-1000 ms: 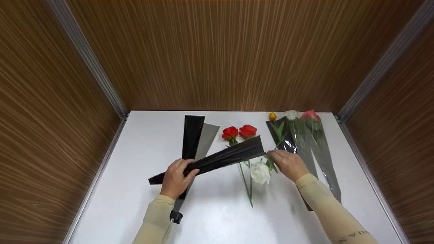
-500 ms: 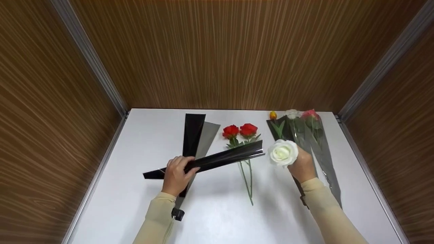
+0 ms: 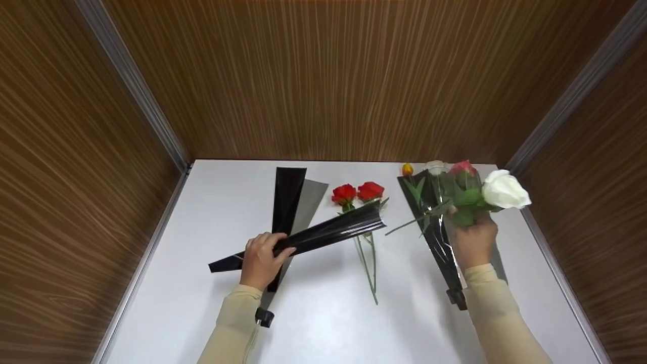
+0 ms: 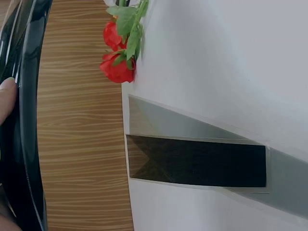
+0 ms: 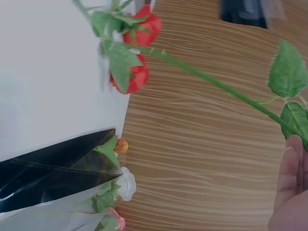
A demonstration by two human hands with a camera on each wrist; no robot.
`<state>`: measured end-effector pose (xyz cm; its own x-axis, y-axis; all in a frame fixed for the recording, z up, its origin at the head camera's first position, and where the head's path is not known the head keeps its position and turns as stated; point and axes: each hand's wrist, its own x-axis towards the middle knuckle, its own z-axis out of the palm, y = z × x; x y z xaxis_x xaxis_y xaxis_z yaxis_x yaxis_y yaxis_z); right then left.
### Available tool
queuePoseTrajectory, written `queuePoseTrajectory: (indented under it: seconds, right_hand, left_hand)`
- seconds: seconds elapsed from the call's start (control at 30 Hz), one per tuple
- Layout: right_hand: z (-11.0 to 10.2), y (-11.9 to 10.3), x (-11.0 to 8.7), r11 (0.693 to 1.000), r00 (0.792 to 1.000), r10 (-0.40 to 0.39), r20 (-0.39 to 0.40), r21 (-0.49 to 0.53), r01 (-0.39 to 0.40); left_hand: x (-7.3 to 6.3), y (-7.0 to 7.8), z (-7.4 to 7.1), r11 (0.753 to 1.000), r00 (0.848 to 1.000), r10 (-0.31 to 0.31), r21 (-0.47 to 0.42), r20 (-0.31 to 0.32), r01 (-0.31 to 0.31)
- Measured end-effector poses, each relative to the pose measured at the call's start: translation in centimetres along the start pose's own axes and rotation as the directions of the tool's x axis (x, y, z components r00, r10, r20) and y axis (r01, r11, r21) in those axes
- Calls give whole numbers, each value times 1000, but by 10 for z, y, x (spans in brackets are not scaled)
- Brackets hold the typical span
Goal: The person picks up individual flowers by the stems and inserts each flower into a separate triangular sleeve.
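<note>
My left hand (image 3: pixel 263 259) grips a black flower sleeve (image 3: pixel 338 228) near its narrow end, thumb on the near side. Its wide mouth points right. My right hand (image 3: pixel 474 240) holds a white rose (image 3: pixel 505 189) by the stem just below the bloom. The bloom points right, and the green stem (image 5: pixel 207 77) reaches left toward the sleeve's mouth, apart from it. Two red roses (image 3: pixel 370 190) lie on the table, their stems partly covered by the held sleeve. In the left wrist view, a thumb (image 4: pixel 6 98) presses against the glossy sleeve.
A flat black sleeve (image 3: pixel 289 202) lies over a grey one (image 3: pixel 313 197) at the left. Sleeved flowers lie at the right: an orange tulip (image 3: pixel 407 169), a white rose (image 3: pixel 435 167) and a pink rose (image 3: pixel 463 167). Wood-grain walls (image 3: pixel 323 81) enclose the white table (image 3: pixel 323 323).
My right hand has lifted the white rose and swung it right, so the bloom now points right and the stem left. The held sleeve has shifted slightly left.
</note>
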<state>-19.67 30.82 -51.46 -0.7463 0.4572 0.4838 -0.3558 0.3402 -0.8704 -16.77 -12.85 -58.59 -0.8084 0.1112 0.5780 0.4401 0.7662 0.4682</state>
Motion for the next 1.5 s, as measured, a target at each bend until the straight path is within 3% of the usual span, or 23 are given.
queuePoseTrajectory:
  seconds: [0.07,0.27,0.47,0.6,1.0,1.23,1.5]
  right_hand:
    - [-3,-5,1,996,997,61,-42,65,-58]
    - [-11,-20,8,978,990,80,-114,200,-56]
    - [-13,-13,18,905,983,121,-135,421,-54]
    - [-10,-16,22,859,977,150,-149,509,-54]
    - [-3,-19,17,805,983,161,-91,589,-78]
    - [0,-16,12,792,986,162,-46,602,-102]
    - [7,-14,8,728,973,229,31,658,-193]
  left_hand:
    - [-1,-1,0,1000,1000,-7,13,11,7]
    - [-1,-4,-1,999,999,-22,44,43,20]
    - [-2,-7,-1,995,995,-58,90,84,50]
    - [-3,-10,0,992,991,-78,109,106,66]
    - [-6,-12,2,988,986,-111,125,126,95]
    - [-6,-6,1,990,987,-103,105,126,90]
    - [-4,-1,-1,995,989,-85,55,121,79]
